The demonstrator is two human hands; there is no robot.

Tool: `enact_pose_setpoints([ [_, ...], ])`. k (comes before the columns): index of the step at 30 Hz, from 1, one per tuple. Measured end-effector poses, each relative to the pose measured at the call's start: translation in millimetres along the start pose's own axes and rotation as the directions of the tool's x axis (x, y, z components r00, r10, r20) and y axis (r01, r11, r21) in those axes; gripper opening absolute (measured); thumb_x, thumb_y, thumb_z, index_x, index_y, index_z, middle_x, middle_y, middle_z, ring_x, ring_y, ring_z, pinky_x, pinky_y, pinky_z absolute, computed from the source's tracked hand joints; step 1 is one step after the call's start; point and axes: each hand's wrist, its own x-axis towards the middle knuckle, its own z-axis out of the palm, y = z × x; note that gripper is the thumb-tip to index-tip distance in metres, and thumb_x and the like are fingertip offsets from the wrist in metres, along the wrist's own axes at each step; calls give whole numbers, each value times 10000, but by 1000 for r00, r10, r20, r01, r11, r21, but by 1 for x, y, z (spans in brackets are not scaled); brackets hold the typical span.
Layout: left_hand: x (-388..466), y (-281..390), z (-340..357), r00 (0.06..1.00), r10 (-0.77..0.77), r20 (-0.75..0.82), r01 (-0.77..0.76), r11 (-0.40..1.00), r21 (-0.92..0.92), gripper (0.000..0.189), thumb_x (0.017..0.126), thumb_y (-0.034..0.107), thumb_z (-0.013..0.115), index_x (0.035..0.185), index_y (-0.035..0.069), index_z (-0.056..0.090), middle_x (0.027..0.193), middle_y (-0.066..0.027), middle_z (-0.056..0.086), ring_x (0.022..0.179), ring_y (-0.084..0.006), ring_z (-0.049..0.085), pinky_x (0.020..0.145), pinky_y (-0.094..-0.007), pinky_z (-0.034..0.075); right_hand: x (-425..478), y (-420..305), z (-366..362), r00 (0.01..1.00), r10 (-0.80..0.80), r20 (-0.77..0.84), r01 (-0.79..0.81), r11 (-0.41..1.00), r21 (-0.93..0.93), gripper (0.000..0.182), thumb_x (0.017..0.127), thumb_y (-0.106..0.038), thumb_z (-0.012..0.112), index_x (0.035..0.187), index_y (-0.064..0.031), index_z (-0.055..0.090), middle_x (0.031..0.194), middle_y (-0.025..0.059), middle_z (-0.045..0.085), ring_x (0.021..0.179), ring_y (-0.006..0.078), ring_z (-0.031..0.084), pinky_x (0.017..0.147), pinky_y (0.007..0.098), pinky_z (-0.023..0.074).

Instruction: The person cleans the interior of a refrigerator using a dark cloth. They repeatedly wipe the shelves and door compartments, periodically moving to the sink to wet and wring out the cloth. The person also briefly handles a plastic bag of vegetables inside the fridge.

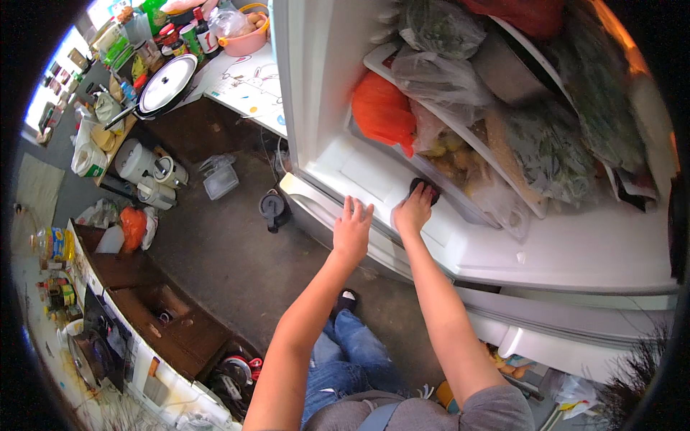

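Before me stands an opened refrigerator with a white inner floor. My right hand presses a small dark pad or cloth on that floor, close to the clear drawer; its exact kind is hard to tell. My left hand is at the refrigerator's front edge, fingers spread and holding nothing; whether it touches the edge is unclear. An orange plastic bag sits behind, beside the drawer. Bagged leafy greens and other plastic bags fill the shelves above.
A dark lidded jug and a clear plastic container are on the floor to the left. Beyond them are white buckets and a table bearing a pink basket. A brown cabinet stands at lower left.
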Motion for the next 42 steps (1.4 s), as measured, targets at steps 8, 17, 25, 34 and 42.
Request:
enact_pose_setpoints([
  [8, -2, -9, 5, 999, -5, -42, 1, 997, -78, 708, 661, 25, 593, 1335, 129, 403, 1344, -234, 348, 1315, -404, 263, 876, -408, 454, 2, -18, 0, 950, -313, 4, 313, 949, 42, 535, 782, -45, 498, 1299, 25, 383, 1367, 176, 380, 1267, 340, 347, 1018, 446, 283],
  [17, -4, -13, -2, 1000, 5, -29, -8, 994, -107, 650, 650, 18, 600, 1280, 93, 458, 1336, -199, 371, 1321, -360, 265, 917, -394, 420, 31, -96, 15, 964, -267, 12, 246, 903, 352, 570, 762, -85, 596, 1274, 45, 382, 1278, 218, 415, 1143, 365, 461, 950, 429, 386],
  [25, -5, -14, 0, 995, 17, -100, -31, 989, -143, 657, 636, 6, 594, 1272, 126, 479, 1336, -193, 385, 1315, -348, 288, 921, -399, 426, 55, -104, 35, 918, -395, -43, 362, 787, 500, 291, 805, -63, 513, 1085, 0, 559, 1170, 196, 509, 1086, 365, 489, 901, 414, 414],
  [34, -6, -30, 6, 989, 61, -132, -87, 976, -198, 624, 672, -7, 539, 1285, 69, 449, 1347, -191, 375, 1313, -347, 295, 958, -414, 397, 46, -89, 20, 989, -107, 99, -6, 651, 759, 334, 837, -116, 514, 1139, 27, 520, 1188, 225, 514, 1101, 362, 469, 961, 402, 349],
  [42, -13, -46, 13, 978, -126, -167, 86, 970, -228, 661, 693, -4, 529, 1329, 32, 353, 1421, -173, 289, 1322, -353, 272, 1006, -442, 342, 30, -95, 30, 863, -505, 4, 497, 851, 167, 435, 830, -162, 548, 1253, -93, 471, 1297, 166, 430, 1116, 406, 423, 937, 472, 351],
])
